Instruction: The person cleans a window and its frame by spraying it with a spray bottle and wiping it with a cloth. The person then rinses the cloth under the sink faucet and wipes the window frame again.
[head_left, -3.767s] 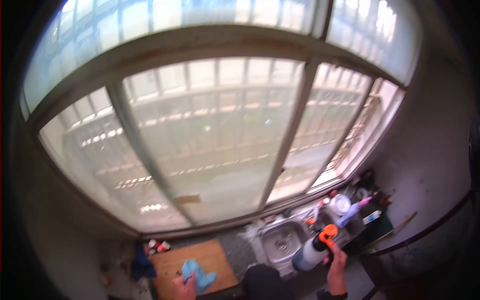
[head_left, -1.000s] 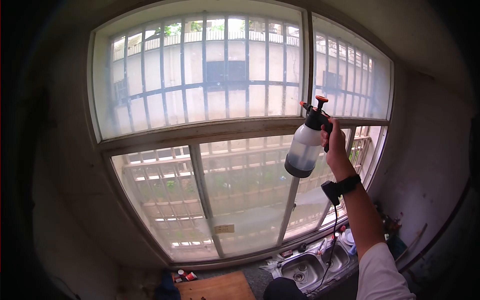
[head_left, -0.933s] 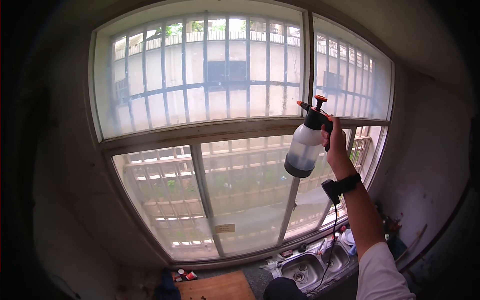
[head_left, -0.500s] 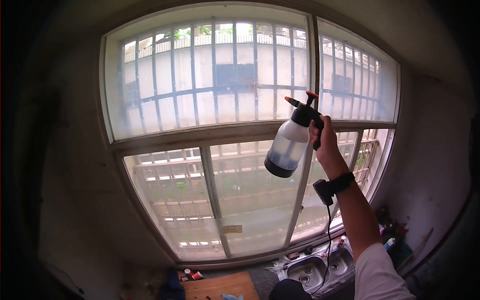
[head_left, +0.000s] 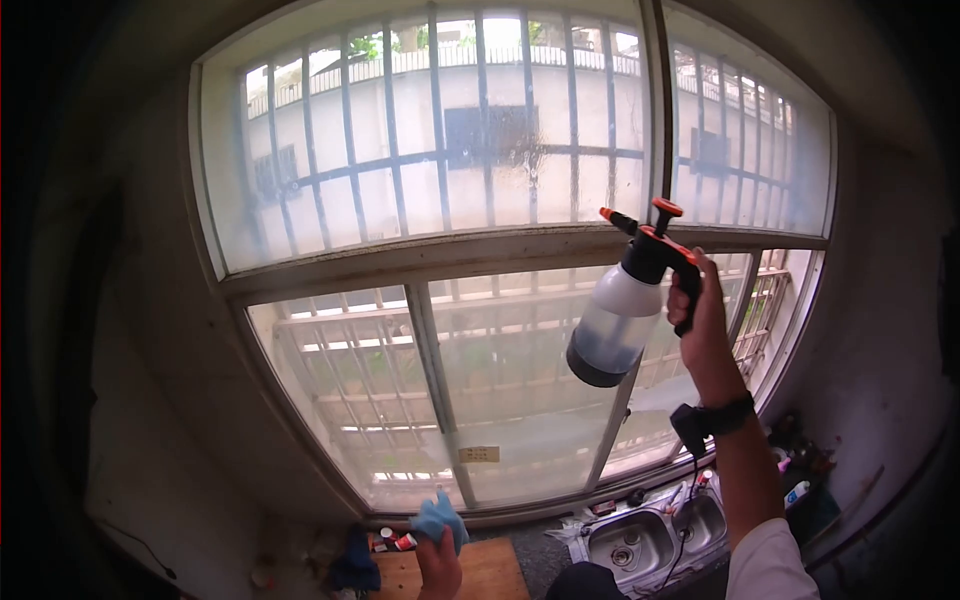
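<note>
My right hand (head_left: 704, 312) is wrapped round the black handle of a pump spray bottle (head_left: 622, 305), raised before the window. The bottle is tilted, with clear liquid in its see-through body, and its orange-tipped nozzle points at the upper pane. Wet streaks mark the upper window pane (head_left: 520, 165) left of the nozzle. Low in the view, my left hand (head_left: 440, 568) grips a light blue cloth (head_left: 440, 520), whose folds hide part of the fingers.
A double steel sink (head_left: 630, 545) lies below the window at the right. A wooden board (head_left: 490, 572) is on the dark counter, with several small red-and-white containers (head_left: 403, 542) behind it. Bars (head_left: 390, 200) stand outside the glass. A black device with a cable (head_left: 692, 428) is strapped to my right wrist.
My left hand has come up into view with the blue cloth. The spray bottle sits further right and slightly lower in view, and the wet patch on the pane looks larger.
</note>
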